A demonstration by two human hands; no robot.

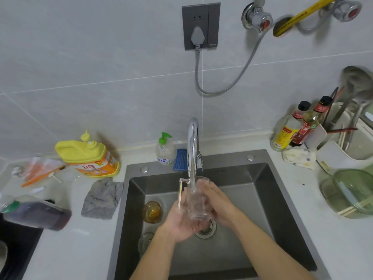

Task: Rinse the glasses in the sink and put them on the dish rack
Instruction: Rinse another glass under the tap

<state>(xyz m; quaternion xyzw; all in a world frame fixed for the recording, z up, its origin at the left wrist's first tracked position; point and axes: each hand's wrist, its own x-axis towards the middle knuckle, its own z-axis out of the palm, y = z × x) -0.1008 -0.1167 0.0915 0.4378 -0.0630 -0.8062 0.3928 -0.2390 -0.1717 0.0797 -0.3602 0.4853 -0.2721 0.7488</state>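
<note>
By the sink's (268, 199) left wall sit a brown glass (151, 212) and, nearer the front, a clear glass (145, 242). In the sink's middle, under the tap (192, 146), the left hand (182, 224) curls its fingers under a clear mug (196, 201). The right hand (217, 201) lays straight fingers against its side.

A clear glass mug (196, 205) is held with its mouth at the spout of the chrome faucet (192, 142), over the steel sink (262, 190). Its base is cupped by the left hand (181, 223), and the right hand (217, 203) is laid against its side. An amber glass (151, 212) and a clear glass (145, 241) are seen at the sink's left side.
</note>
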